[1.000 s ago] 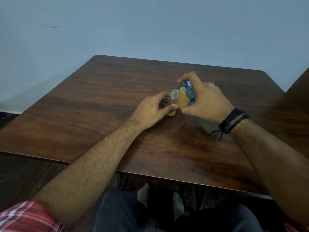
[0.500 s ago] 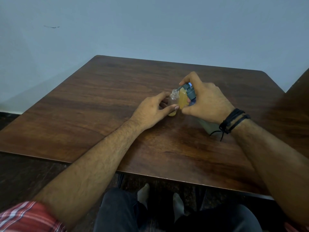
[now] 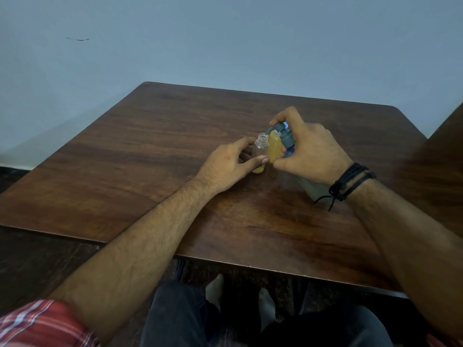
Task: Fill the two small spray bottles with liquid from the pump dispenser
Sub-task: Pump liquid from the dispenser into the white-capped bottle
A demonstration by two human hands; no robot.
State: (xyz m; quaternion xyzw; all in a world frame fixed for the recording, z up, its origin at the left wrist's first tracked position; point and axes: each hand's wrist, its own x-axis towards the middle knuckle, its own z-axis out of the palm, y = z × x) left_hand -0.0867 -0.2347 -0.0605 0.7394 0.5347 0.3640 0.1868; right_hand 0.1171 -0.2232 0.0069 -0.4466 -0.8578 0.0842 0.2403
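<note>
Risen again, pump head (image 3: 280, 128) under clutching right hand (image 3: 313, 154); left hand (image 3: 225, 169) grips bottle (image 3: 260, 151) (brown table (image 3: 150, 151)).

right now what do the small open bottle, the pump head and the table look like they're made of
Small open bottle: clear plastic, probably; see-through wall, threaded neck, yellow liquid showing at the bottom.
Pump head: matte grey-blue plastic by its look; opaque, moulded spout, no shine.
Table: dark wood or a wood-look laminate; streaky grain with a soft sheen. Which one cannot be told from here.
</note>
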